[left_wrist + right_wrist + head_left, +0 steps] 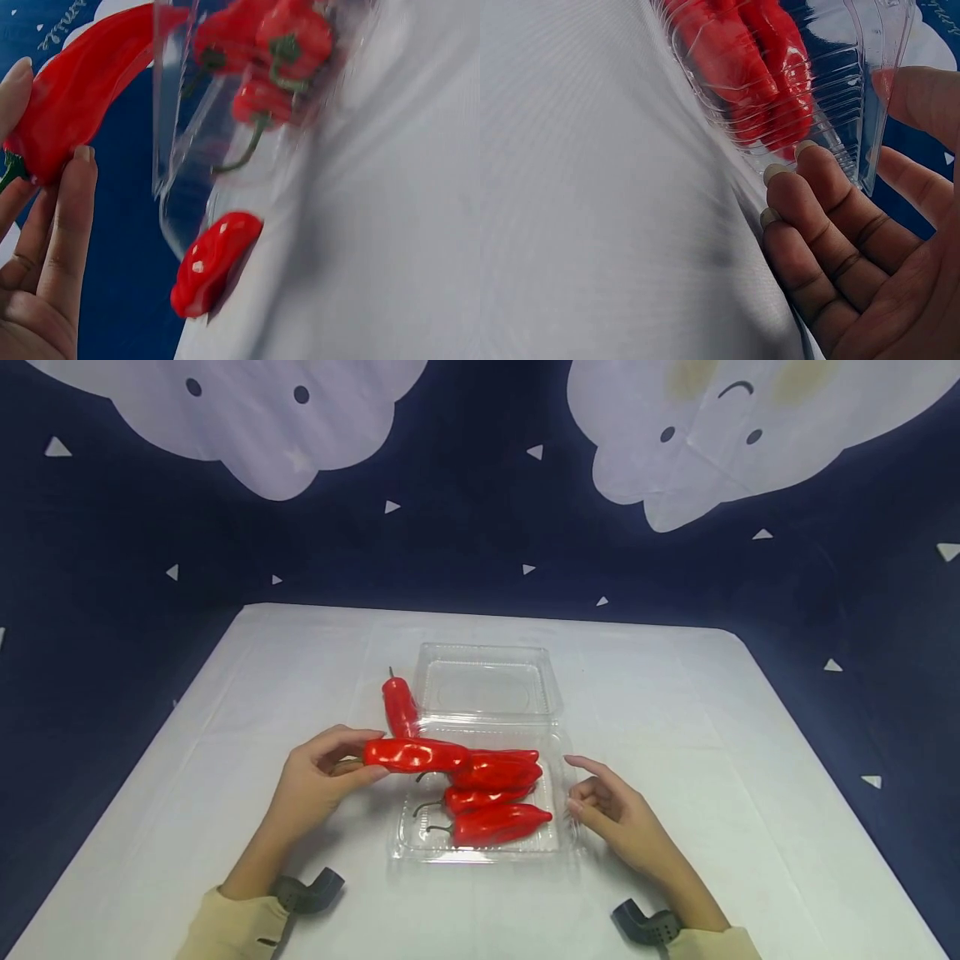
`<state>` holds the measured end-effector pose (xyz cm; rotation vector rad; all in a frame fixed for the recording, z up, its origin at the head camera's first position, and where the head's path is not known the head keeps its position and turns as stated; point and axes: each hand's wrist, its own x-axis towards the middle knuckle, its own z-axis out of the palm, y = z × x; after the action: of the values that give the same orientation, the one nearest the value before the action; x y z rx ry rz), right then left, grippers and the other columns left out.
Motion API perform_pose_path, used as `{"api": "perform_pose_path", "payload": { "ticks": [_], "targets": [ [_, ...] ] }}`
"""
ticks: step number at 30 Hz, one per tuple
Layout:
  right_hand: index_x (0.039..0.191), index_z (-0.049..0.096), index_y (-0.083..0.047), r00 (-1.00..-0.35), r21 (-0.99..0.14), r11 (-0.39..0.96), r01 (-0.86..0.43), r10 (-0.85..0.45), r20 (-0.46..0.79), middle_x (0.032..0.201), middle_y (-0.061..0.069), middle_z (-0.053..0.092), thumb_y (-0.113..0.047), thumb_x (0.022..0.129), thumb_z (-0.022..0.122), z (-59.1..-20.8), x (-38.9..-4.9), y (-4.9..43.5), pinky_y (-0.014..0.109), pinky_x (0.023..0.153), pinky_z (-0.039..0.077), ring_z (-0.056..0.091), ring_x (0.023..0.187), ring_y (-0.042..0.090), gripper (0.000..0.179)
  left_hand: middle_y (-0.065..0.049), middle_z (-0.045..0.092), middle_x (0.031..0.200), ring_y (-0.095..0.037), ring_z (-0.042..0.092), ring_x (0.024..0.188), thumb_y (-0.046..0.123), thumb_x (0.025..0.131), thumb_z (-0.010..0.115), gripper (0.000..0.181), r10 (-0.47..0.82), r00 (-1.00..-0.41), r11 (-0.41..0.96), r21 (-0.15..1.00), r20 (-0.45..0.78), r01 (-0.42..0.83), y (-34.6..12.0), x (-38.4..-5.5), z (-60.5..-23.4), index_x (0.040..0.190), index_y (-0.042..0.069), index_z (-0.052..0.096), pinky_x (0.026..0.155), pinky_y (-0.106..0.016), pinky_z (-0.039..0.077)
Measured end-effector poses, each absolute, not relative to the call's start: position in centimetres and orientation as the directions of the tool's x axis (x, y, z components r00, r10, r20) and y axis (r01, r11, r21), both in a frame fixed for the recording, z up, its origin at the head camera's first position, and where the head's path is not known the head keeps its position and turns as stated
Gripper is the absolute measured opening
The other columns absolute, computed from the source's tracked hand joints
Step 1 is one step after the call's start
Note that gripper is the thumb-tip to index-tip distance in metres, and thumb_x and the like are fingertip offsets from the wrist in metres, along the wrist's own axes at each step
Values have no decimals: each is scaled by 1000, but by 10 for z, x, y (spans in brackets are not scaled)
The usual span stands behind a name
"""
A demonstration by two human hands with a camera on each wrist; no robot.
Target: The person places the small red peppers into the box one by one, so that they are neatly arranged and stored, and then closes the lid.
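Observation:
My left hand (318, 777) pinches a long red pepper (412, 755) at its stem end, thumb on one side and fingers on the other. That pepper lies level above the left part of a clear plastic container (411, 837). Several red peppers (498, 825) sit in the container, stems toward the left. At its right side my right hand (622, 822) grips the rim, thumb at the edge and curled fingertips (787, 191) against the ribbed wall. Another red pepper (400, 706) rests on the table behind the held one, left of the container.
The container's hinged lid (487, 681) lies open toward the back. A white cloth covers the table (660, 718). Beyond it hangs a dark blue backdrop (465, 552) with clouds and small triangles. Dark wrist devices (309, 891) sit at both sleeves.

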<state>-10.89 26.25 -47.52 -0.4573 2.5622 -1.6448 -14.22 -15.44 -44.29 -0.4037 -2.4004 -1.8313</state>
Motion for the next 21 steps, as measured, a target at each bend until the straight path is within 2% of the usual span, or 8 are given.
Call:
{"api": "perform_pose_path", "payload": {
  "ticks": [12, 18, 21],
  "targets": [
    [149, 48, -10, -947, -901, 367, -231, -296, 122, 98, 6, 68, -12, 97, 71, -475, -109, 264, 27, 75, 58, 67, 84, 18, 57, 0, 71, 110, -21, 70, 97, 13, 84, 86, 37, 202, -941, 168, 936, 273, 308, -133, -136, -443, 119, 13, 73, 86, -29, 60],
    [149, 48, -11, -945, -903, 360, -234, -301, 125, 98, 6, 68, -11, 97, 71, -477, -109, 263, 27, 75, 58, 67, 84, 18, 57, -1, 72, 107, -23, 71, 94, 10, 80, 89, 38, 243, -925, 115, 938, 292, 326, -122, -134, -443, 115, 10, 74, 86, -31, 60],
    [149, 48, -11, -944, -905, 356, -234, -304, 125, 98, 6, 68, -11, 97, 70, -477, -110, 263, 27, 76, 58, 67, 84, 19, 57, 1, 72, 106, -20, 71, 91, 12, 77, 91, 39, 272, -909, 123, 925, 316, 359, -115, -131, -445, 113, 12, 75, 84, -32, 60]
  ]
}}
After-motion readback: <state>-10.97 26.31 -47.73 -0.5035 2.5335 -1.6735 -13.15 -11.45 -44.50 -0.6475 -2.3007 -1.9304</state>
